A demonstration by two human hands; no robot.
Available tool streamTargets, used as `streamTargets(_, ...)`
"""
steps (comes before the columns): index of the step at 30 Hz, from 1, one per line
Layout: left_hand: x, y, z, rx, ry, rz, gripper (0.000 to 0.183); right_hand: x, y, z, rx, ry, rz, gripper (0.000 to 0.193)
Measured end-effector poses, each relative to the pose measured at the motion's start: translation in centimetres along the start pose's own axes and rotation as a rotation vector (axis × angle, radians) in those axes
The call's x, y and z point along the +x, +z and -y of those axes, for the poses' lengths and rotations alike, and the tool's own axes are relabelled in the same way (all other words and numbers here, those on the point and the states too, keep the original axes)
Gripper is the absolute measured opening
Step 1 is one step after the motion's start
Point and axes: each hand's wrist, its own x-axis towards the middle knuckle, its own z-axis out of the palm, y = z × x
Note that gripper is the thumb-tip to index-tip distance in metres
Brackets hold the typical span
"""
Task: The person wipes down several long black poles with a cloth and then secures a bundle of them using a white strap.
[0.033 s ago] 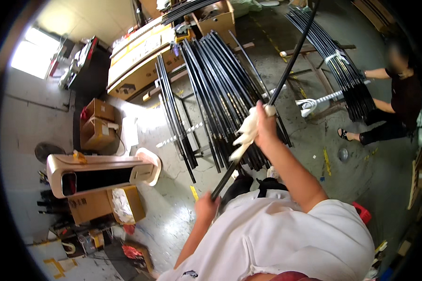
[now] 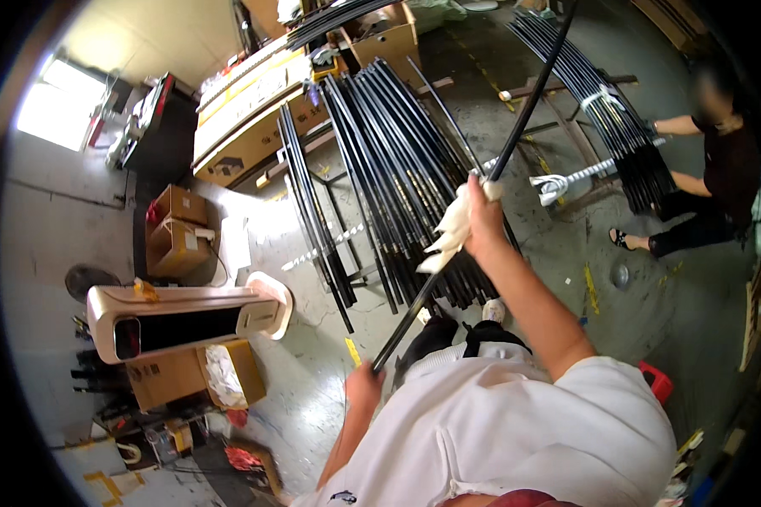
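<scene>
A long black pole (image 2: pixel 528 97) runs slantwise in front of me, from the top of the view down to my left hand. My left hand (image 2: pixel 364 385) is closed round its lower end. Higher up, my right hand (image 2: pixel 484 221) grips a white cloth (image 2: pixel 455 228) folded about the pole, and a loose part of the cloth hangs down along it. Under the held pole, many black poles (image 2: pixel 397 169) lie side by side on a low rack. A smaller group of black poles (image 2: pixel 313 211) lies just left of them.
A person (image 2: pixel 727 160) at the right touches a tied bundle of black poles (image 2: pixel 600 101) on a stand. A pale upright appliance (image 2: pixel 186 321) and an open cardboard box (image 2: pixel 232 372) are at the left. Behind the rack stands a long carton (image 2: pixel 245 152).
My left hand has shifted slightly down and to the left. My right hand and the cloth have slid a little upward along the pole.
</scene>
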Motion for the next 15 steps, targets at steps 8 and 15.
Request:
streamTargets(8, -17.1, 4.6, 23.2, 0.249, -0.606, 0.271, 0.027, 6.2, -4.5, 18.1, 0.079, -0.199, 0.075, 0.047)
streamTargets(15, -21.7, 7.3, 28.4, 0.298, -0.579, 0.481, 0.05, 10.5, -5.5, 26.3, 0.145, -0.332, 0.51, 0.036)
